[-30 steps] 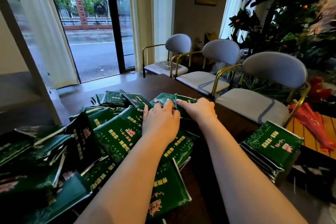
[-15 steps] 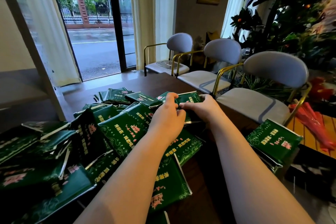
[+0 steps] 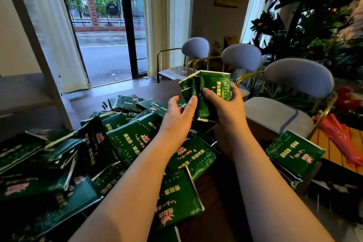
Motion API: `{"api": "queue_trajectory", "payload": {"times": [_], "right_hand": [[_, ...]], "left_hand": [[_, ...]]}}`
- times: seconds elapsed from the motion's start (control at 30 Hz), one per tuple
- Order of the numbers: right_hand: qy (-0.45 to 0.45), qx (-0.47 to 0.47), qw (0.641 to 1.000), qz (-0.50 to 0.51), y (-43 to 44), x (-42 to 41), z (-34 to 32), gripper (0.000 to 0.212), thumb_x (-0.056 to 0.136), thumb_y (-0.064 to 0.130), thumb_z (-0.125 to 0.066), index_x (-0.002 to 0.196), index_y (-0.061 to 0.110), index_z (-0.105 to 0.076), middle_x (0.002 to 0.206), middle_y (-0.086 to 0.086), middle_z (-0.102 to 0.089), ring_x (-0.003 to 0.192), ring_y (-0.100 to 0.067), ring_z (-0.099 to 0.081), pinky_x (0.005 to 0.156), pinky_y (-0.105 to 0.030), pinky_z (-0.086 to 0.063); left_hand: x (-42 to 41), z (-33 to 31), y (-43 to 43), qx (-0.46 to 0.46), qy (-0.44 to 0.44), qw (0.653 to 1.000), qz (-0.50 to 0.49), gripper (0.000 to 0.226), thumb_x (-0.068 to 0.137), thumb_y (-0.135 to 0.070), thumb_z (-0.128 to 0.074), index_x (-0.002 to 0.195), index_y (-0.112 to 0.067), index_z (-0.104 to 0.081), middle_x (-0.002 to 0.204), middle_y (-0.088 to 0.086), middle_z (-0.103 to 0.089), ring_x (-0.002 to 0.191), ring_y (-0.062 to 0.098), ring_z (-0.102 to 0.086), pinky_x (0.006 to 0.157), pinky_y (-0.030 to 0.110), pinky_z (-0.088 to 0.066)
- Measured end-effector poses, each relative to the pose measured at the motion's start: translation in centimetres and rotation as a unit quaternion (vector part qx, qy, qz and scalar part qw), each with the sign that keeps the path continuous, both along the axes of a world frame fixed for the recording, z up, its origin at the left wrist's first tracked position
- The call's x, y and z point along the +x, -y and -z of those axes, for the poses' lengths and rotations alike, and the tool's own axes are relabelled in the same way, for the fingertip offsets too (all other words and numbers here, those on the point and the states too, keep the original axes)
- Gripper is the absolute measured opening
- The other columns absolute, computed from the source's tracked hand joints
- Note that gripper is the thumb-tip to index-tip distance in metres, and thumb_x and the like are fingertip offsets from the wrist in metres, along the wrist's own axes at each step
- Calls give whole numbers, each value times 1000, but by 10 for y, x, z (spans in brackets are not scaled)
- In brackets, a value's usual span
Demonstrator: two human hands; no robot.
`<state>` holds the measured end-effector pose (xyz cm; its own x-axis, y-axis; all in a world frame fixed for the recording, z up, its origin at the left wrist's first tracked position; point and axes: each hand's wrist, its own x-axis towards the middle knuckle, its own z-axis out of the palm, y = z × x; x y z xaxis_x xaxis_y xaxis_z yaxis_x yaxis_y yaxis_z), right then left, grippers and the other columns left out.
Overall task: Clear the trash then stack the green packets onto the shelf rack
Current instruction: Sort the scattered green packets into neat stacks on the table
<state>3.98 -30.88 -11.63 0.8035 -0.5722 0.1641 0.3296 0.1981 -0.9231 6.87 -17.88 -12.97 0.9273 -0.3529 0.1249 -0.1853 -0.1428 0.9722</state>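
Observation:
Several green packets with gold and pink print lie in a loose heap (image 3: 125, 139) across the dark wooden table (image 3: 208, 186). My right hand (image 3: 225, 108) grips a few green packets (image 3: 214, 86), held upright above the table's far part. My left hand (image 3: 176, 116) pinches the left edge of that same bunch with thumb and fingers. A small neat stack of green packets (image 3: 292, 151) sits at the table's right edge. The white shelf rack (image 3: 37, 49) stands at the left, with its grey shelf board beside the table.
Three grey chairs with gold frames (image 3: 294, 88) line the table's right side. A large plant (image 3: 314, 15) fills the upper right. Red umbrellas (image 3: 337, 131) lie on an orange slatted surface at the right. A glass door (image 3: 106, 31) faces the street.
Both hands gathered packets at the far side of the heap and lifted them off the table; the bunch is now held upright in the air.

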Motion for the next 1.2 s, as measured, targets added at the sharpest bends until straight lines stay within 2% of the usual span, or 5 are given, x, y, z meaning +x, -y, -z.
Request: {"api": "queue_trajectory", "payload": {"times": [0.2,0.4,0.67,0.97,1.2], "right_hand": [[-19,-97,987,-125,-8,-12,-4,41,82,3,-77,120,10,-62,109,-14,-73,101,-31,-72,91,-54,-56],[-24,-119,977,-178,-4,-10,-1,51,81,1,-77,126,16,-58,113,-10,-73,104,-26,-71,91,-45,-57],[-25,-56,987,-151,-11,0,4,43,91,41,-67,130,22,-59,118,-5,-71,106,-20,-71,97,-48,-55],[-75,-77,981,-164,-14,7,10,84,66,83,-65,133,33,-60,129,-1,-67,118,-22,-64,108,-50,-44],[-45,-112,973,-195,-13,4,7,31,97,53,-53,120,36,-65,113,9,-73,108,-10,-69,97,-41,-52]], "left_hand": [[-1,-1,-6,-142,-32,989,33,48,91,-12,-64,130,-29,-42,111,-7,-66,99,8,-69,77,23,-57],[-3,0,-5,-77,5,997,29,72,80,-5,-67,138,-33,-37,116,0,-63,105,19,-66,88,40,-59],[-4,0,-2,-38,-25,997,60,86,84,-3,-67,147,-38,-20,124,8,-59,101,20,-66,71,22,-58],[-4,2,0,-4,-41,997,61,87,91,-5,-58,147,-43,-5,134,14,-52,97,19,-63,51,10,-49],[0,1,-2,-35,-28,999,-17,62,93,-9,-57,143,-31,-26,117,8,-64,92,20,-68,72,29,-59]]}}
